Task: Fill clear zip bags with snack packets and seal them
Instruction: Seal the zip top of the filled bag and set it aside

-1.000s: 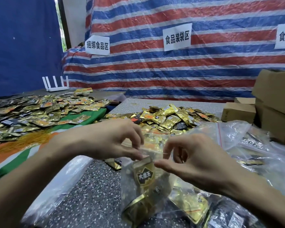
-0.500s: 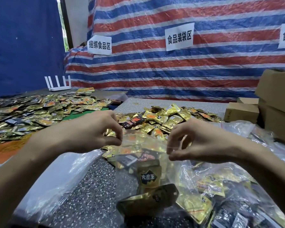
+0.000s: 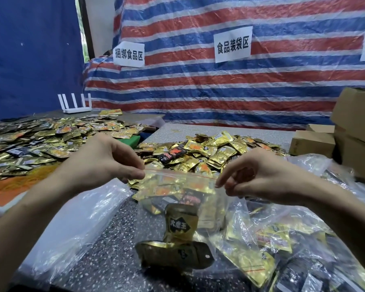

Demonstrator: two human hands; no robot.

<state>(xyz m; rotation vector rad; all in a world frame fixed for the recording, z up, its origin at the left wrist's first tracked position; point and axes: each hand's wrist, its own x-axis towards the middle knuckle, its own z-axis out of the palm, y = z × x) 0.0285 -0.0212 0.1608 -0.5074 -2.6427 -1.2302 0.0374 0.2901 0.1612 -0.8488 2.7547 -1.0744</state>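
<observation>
A clear zip bag (image 3: 207,209) hangs upright over the speckled table (image 3: 105,256), its red zip strip stretched level between my hands. My left hand (image 3: 105,159) pinches the strip's left end and my right hand (image 3: 259,173) pinches its right end. Inside the bag lie gold snack packets (image 3: 180,224), one with a black label standing up and one lying flat at the bottom. A heap of loose gold packets (image 3: 209,152) sits on the table just behind the bag.
Filled clear bags (image 3: 287,245) crowd the right side. Empty clear bags (image 3: 72,224) lie at the left. More packets (image 3: 40,142) cover the left table, with a white router (image 3: 75,105) behind. Cardboard boxes (image 3: 358,131) stack at the far right.
Both hands have slid apart along the bag's top, from pinching close together at its middle to holding the two ends of the zip strip. The bag now hangs stretched wide.
</observation>
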